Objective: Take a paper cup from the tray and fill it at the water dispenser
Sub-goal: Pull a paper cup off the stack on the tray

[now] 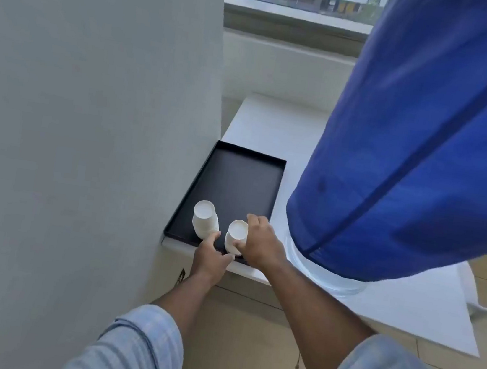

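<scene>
A black tray (238,180) lies on the white top of the water dispenser (262,125), against the wall. Two stacks of white paper cups stand upside down at its near end. My right hand (262,242) is wrapped around the right stack of paper cups (236,235). My left hand (211,257) reaches in from below; its thumb touches the base of the left stack of paper cups (204,218) and a fingertip touches the right stack's bottom. The water bottle under a blue cloth cover (420,152) stands to the right of the tray.
A grey wall (88,133) rises on the left, close to the tray's edge. A window with a sill (294,27) is behind the dispenser. Tiled floor (275,358) lies below, with a shoe tip at the bottom edge.
</scene>
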Motion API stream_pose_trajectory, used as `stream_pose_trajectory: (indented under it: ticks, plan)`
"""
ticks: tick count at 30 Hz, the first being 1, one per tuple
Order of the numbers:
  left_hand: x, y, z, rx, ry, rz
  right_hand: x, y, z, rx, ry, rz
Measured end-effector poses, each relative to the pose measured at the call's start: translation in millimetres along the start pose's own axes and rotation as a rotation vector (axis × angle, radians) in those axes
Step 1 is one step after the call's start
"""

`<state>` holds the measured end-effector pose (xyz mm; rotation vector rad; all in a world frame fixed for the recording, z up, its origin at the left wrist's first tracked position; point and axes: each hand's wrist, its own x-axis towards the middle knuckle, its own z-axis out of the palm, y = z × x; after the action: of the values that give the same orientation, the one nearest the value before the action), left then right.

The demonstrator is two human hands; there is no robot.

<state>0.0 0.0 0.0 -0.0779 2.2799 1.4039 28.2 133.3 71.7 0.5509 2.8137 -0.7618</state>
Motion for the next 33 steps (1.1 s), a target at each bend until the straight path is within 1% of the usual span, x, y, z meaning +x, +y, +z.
stream_pose_trajectory:
  ticks: [3,6,10,14,18,24,27,33]
  plan:
    - [8.9,2.9,5.1,-0.026,-0.052,0.008,14.9,-2.7,1.0,-0.086,-0.018,-0.027]
    - [20.6,-3.9,12.8,-0.006,-0.047,0.001,28.1,-1.0,9.8,-0.146,-0.08,-0.053]
    - [34.9,-13.8,22.0,0.012,-0.022,0.025,37.3,2.3,14.0,-0.229,-0.093,-0.114]
    - [29.0,-2.3,30.6,-0.037,0.037,0.057,41.8,6.9,14.4,-0.23,-0.113,-0.123]
    - [28.7,-3.9,37.4,-0.063,0.057,0.061,43.9,10.3,15.5,-0.217,-0.106,-0.133]
    - [22.7,-0.3,44.1,-0.117,0.104,0.153,42.7,7.2,10.2,-0.195,-0.106,-0.133]
    - [22.2,-1.6,46.5,-0.131,0.112,0.151,42.6,7.6,6.4,-0.178,-0.128,-0.133]
    - [26.7,-15.8,44.1,-0.042,0.103,0.137,43.6,12.8,3.5,-0.177,-0.093,-0.113]
